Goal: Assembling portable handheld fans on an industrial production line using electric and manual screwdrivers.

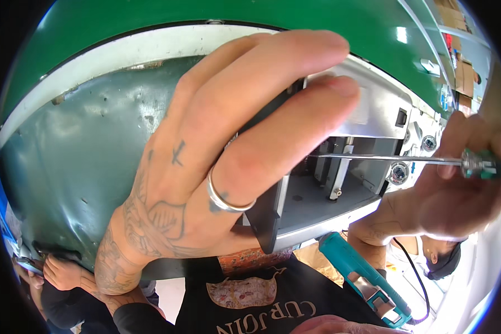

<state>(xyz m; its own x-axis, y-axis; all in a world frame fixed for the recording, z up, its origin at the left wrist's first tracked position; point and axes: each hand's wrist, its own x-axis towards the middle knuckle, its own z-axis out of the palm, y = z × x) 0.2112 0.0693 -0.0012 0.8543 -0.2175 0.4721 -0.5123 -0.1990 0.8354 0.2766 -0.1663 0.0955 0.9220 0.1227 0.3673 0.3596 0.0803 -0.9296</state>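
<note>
The right hand point(456, 192) pinches a green-and-clear-handled steel screwdriver point(406, 159) across an open silver metal box point(373, 119) between the hands; the left hand point(197, 150) spreads over it, its hold unclear; this looks like aiming; next likely needs a steady tip.

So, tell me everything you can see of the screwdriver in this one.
The screwdriver has a long, thin, straight shaft that looks like metal and a clear-looking handle with green parts. It runs nearly level, handle to the right, its shaft crossing the opening of the metal housing. The right hand is at the handle end, the exact grip blurred; the tip is hard to make out.
</note>
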